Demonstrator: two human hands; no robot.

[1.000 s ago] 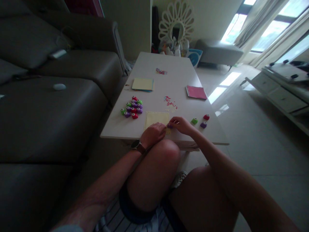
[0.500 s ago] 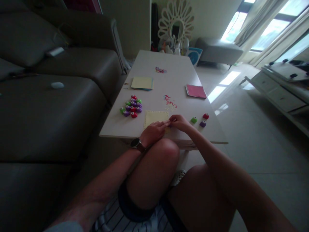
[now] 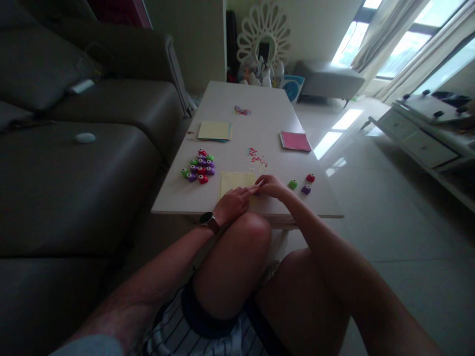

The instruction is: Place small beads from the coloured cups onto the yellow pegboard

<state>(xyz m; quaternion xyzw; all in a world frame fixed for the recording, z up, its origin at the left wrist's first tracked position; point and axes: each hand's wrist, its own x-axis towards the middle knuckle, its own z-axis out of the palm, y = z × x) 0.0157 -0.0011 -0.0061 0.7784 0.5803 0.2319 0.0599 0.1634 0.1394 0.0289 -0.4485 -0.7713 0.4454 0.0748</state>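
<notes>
A pale yellow paper sheet (image 3: 232, 180) lies at the near edge of the white table (image 3: 260, 99). My left hand (image 3: 233, 202), with a watch on its wrist, rests on the sheet's right part, fingers stretched toward my right hand and holding the paper. My right hand (image 3: 272, 187) is closed at the sheet's right edge over a small purple punch that is almost wholly hidden. The fingertips of both hands meet there. Right of my right hand stand a green punch (image 3: 293, 184), a red punch (image 3: 310, 177) and a purple punch (image 3: 306, 189).
A cluster of several coloured punches (image 3: 200, 165) sits left of the sheet. Punched paper bits (image 3: 256, 157) lie behind it, a yellow pad (image 3: 214, 130) and a pink pad (image 3: 295, 141) farther back. A dark sofa (image 3: 74, 173) runs along the left; my knees are below the table edge.
My left hand's fingers have stretched out to meet my right hand, which now covers the purple punch more. The view has shifted slightly.
</notes>
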